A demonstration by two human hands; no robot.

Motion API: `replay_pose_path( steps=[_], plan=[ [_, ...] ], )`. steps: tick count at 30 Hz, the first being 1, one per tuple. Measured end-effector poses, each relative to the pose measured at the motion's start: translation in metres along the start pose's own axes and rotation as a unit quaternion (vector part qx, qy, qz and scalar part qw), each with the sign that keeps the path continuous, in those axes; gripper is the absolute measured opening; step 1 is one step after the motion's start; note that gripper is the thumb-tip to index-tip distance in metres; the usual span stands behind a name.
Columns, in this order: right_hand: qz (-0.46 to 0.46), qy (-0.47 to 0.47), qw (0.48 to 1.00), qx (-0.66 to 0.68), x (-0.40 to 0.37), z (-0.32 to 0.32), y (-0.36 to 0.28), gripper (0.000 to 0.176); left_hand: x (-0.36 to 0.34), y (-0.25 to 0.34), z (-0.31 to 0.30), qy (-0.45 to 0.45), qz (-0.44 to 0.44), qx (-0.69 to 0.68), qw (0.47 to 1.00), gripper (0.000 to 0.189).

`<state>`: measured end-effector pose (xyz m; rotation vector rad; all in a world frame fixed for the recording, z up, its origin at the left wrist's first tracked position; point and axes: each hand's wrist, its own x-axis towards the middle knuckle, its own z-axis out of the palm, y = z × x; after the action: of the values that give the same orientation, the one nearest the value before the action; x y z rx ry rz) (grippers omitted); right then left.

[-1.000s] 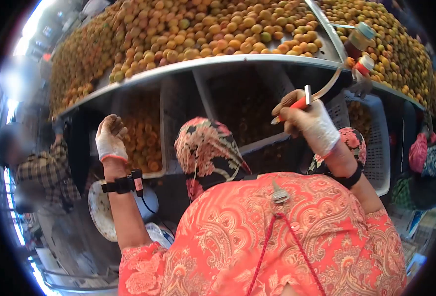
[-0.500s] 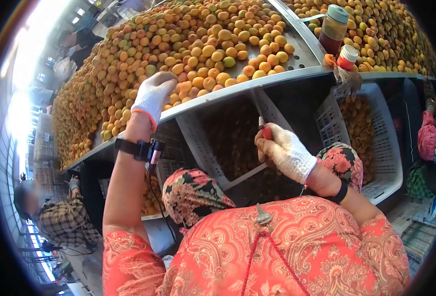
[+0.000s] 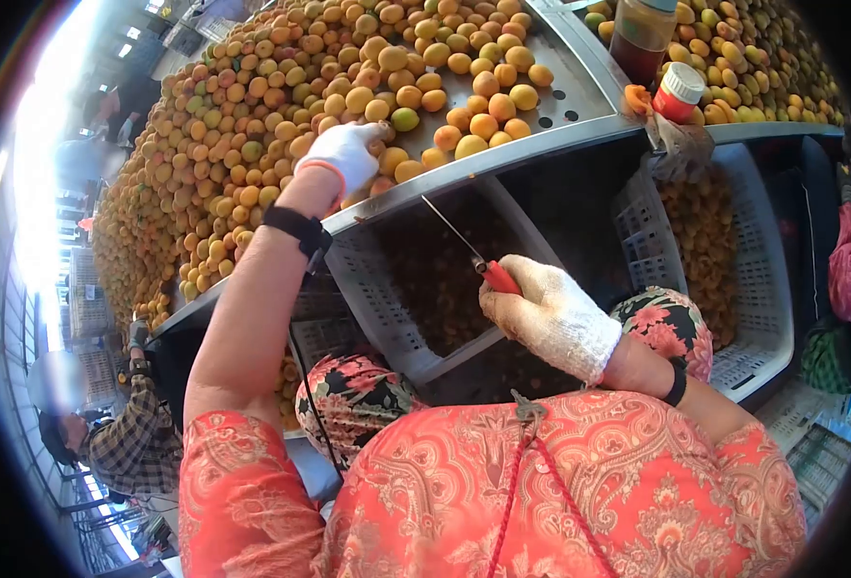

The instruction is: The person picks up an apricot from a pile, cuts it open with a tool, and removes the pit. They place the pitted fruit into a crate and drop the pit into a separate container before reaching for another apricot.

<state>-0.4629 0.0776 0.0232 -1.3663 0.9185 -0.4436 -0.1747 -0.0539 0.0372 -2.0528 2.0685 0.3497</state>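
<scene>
My left hand (image 3: 343, 159), in a white glove with stained fingertips, reaches over the front rim of the metal table (image 3: 502, 159). Its fingers extend apart over the apricots (image 3: 358, 99), touching or just above them; no fruit clearly sits in its grip. A greenish apricot (image 3: 405, 119) lies just beyond the fingertips. My right hand (image 3: 555, 313), also gloved, is closed round the red handle of a thin-bladed knife (image 3: 501, 278). The blade points up and left, above a plastic crate (image 3: 382, 303) with dark contents below the table edge.
A red bottle with a white cap (image 3: 679, 92) and a jar of dark liquid (image 3: 641, 43) stand on the divider, beside a used glove (image 3: 683, 149). On the right, another crate (image 3: 758, 260) holds opened apricots. A co-worker in a checked shirt (image 3: 131, 438) is at far left.
My left hand has moved right and farther over the apricots. My right hand has turned the knife, so its blade now points up-left. The view has shifted slightly.
</scene>
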Motion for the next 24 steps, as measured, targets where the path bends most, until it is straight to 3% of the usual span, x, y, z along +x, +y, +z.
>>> replay_pose_path(
  steps=[3,4,7,8,12,14,16,18,22,24],
  plan=[
    [0.003,0.012,1.0,0.002,-0.006,0.003,0.006,0.017,0.011,-0.002,0.011,0.016,0.014,0.031,0.999,0.069],
    [0.003,0.019,1.0,-0.012,-0.007,0.003,0.01,0.017,0.012,-0.003,0.015,0.045,0.033,0.018,0.998,0.054],
    [-0.016,0.038,0.998,-0.049,-0.01,0.002,0.014,0.018,0.009,0.001,0.019,0.077,-0.015,0.004,0.997,0.046],
    [-0.021,0.046,0.997,-0.053,-0.009,0.001,0.015,0.018,0.011,-0.002,0.027,0.092,-0.017,-0.015,0.996,0.053],
    [-0.003,0.075,0.995,-0.071,-0.008,0.003,0.017,0.018,0.006,0.005,0.03,0.086,-0.033,0.011,0.996,0.048],
    [-0.001,0.081,0.995,-0.063,-0.004,0.005,0.018,0.018,0.004,0.002,0.028,0.107,0.008,0.043,0.993,0.041],
    [-0.007,0.083,0.995,-0.063,0.001,0.008,0.028,0.03,0.005,0.005,0.03,0.105,0.008,0.028,0.994,0.048],
    [-0.027,0.089,0.993,-0.067,0.004,0.011,0.032,0.032,0.008,0.006,0.028,0.068,0.004,0.029,0.997,0.049],
    [-0.01,0.09,0.992,-0.091,0.002,0.01,0.028,0.031,0.014,0.007,0.029,0.063,-0.005,0.027,0.998,0.04],
    [-0.007,0.099,0.993,-0.058,0.002,0.009,0.028,0.029,0.008,0.005,0.031,0.107,0.018,-0.013,0.994,0.037]
  ],
)
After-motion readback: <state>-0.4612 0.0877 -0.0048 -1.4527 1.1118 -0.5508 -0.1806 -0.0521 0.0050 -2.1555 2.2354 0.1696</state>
